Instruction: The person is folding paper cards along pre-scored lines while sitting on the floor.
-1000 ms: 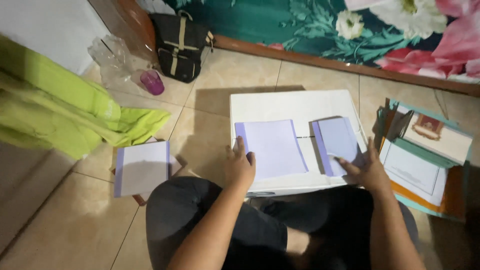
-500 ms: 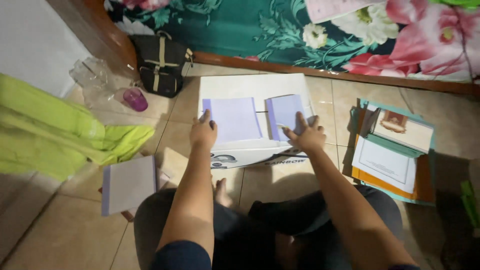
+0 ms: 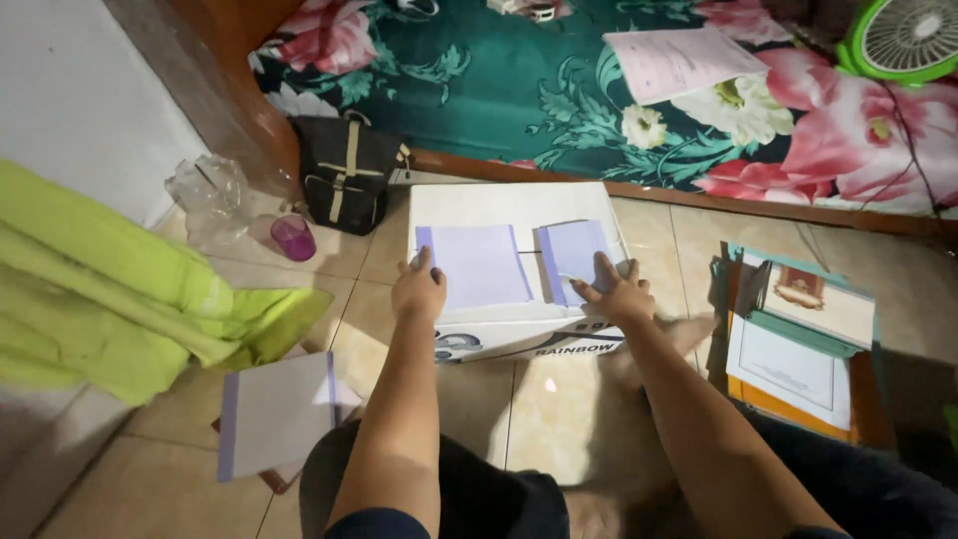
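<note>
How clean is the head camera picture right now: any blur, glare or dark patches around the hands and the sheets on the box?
Head view: the left hand and right hand on the pale purple sheets look fairly sharp; the white box is evenly lit; a small glare spot shows on the floor tile; the green cloth at the left edge is soft; the lower right corner falls into shadow.

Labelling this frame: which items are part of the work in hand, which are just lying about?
In use:
left hand on the larger lilac booklet
right hand on the smaller lilac booklet
white box beneath both

Lying about:
black bag
purple cup
green cloth
green fan
</note>
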